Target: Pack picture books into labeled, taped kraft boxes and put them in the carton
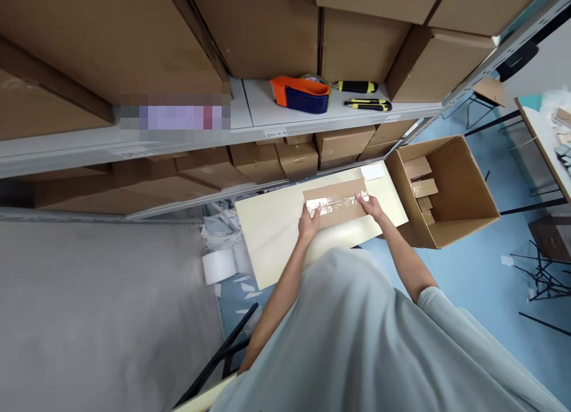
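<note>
A flat brown cardboard box (341, 213) with shiny clear tape along its middle is held over a cream-coloured table (272, 233). My left hand (308, 223) grips its left end, thumb on top. At the opposite end, my right hand (369, 205) is closed on the box's right edge, also with the thumb on the tape side. The fingers beneath the box are hidden. Just beyond the right hand, a small white box or stack of paper (372, 172) lies at the table's far corner.
A large open carton (464, 186) with several small boxes inside stands right of the table. Shelves (294, 128) ahead carry cartons, an orange-and-blue tape dispenser (301, 95) and two utility knives (368, 105). White rolls (219, 266) and crumpled plastic (222, 225) lie at the left.
</note>
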`<control>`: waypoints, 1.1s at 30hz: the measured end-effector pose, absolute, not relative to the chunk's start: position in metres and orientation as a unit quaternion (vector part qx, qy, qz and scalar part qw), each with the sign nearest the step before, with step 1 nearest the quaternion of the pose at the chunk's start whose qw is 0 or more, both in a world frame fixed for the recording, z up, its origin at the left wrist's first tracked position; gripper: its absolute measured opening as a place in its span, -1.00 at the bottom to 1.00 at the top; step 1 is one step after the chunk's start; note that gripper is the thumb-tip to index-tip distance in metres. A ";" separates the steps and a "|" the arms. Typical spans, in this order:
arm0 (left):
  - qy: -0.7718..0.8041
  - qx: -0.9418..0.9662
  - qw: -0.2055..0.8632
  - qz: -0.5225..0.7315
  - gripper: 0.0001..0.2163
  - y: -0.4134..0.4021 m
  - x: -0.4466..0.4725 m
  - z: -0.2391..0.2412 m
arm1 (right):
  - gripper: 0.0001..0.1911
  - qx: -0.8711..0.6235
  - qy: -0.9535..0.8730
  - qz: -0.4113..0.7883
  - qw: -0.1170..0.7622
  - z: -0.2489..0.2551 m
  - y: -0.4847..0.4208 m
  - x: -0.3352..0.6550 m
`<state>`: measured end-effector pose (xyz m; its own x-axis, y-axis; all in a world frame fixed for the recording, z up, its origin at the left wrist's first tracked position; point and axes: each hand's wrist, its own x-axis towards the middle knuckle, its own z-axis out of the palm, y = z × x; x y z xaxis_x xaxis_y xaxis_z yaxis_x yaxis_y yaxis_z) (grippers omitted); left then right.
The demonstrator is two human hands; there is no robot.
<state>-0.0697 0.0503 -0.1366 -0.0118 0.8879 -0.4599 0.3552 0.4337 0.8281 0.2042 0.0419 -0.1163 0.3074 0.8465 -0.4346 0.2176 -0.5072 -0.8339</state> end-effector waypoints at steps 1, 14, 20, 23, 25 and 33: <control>0.661 0.470 0.523 0.260 -0.48 0.047 -0.071 -0.133 | -0.26 -0.723 -0.367 0.468 0.351 -0.113 0.036 0.204; 0.476 0.613 0.592 0.218 -0.41 0.038 0.002 -0.091 | -0.28 -0.751 -0.322 0.356 0.453 -0.058 -0.123 0.286; 0.457 0.666 0.558 0.192 -0.41 0.054 0.067 -0.079 | -0.19 -0.756 -0.246 0.322 0.514 -0.074 -0.149 0.326; 0.496 0.659 0.543 0.156 -0.40 0.064 0.108 -0.073 | -0.19 -0.741 -0.235 0.330 0.536 -0.085 -0.143 0.363; 0.514 0.661 0.526 0.151 -0.39 0.070 0.142 -0.067 | -0.19 -0.728 -0.225 0.344 0.548 -0.092 -0.138 0.395; 0.439 0.723 0.513 0.145 -0.35 0.071 0.352 -0.058 | -0.21 -0.755 -0.139 0.321 0.555 -0.108 -0.166 0.557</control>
<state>0.3516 0.0710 -0.0579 0.5717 0.7844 -0.2407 0.4863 -0.0876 0.8694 0.5573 -0.1665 -0.1081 0.7550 0.5660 -0.3310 -0.1472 -0.3456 -0.9268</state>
